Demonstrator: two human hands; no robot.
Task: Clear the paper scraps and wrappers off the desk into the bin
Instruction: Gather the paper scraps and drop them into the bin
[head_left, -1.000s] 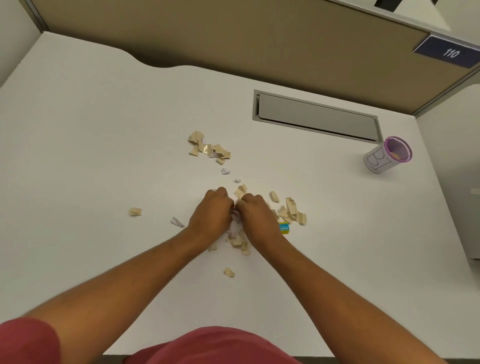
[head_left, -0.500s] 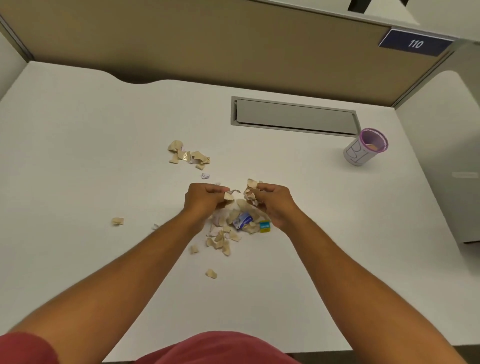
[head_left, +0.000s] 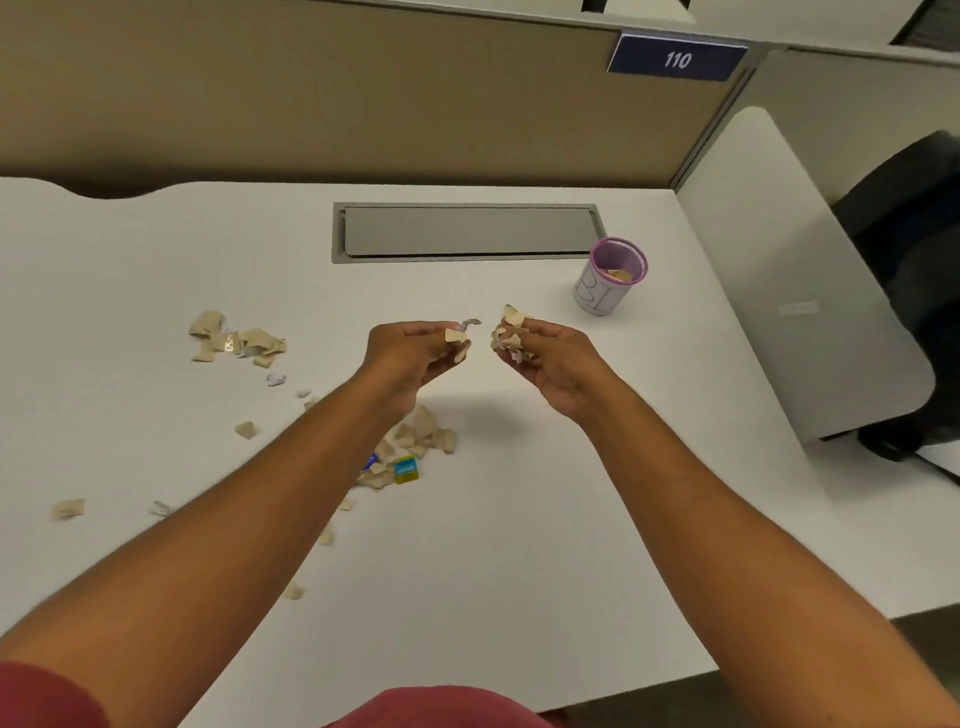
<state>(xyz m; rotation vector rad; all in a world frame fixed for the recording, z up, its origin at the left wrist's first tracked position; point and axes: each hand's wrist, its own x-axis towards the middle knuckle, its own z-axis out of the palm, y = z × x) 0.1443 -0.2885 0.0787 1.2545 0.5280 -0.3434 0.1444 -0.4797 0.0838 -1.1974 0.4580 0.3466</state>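
From the head view, a small purple-rimmed mesh bin (head_left: 613, 283) stands to the right on your white desk (head_left: 519, 519), just beside the grey cable hatch (head_left: 467, 231), with tan pieces already inside. Loose tan paper scraps (head_left: 236, 343) lie far left, and another heap with a blue-and-yellow wrapper (head_left: 405, 469) sits partly under your left forearm. Your left hand (head_left: 410, 353) pinches a few scraps in curled fingers; your right hand (head_left: 550, 358) clutches a fuller bunch (both raised above the desk, well short of the bin). A tan partition (head_left: 311, 93) carries a navy "110" plate (head_left: 677, 58).
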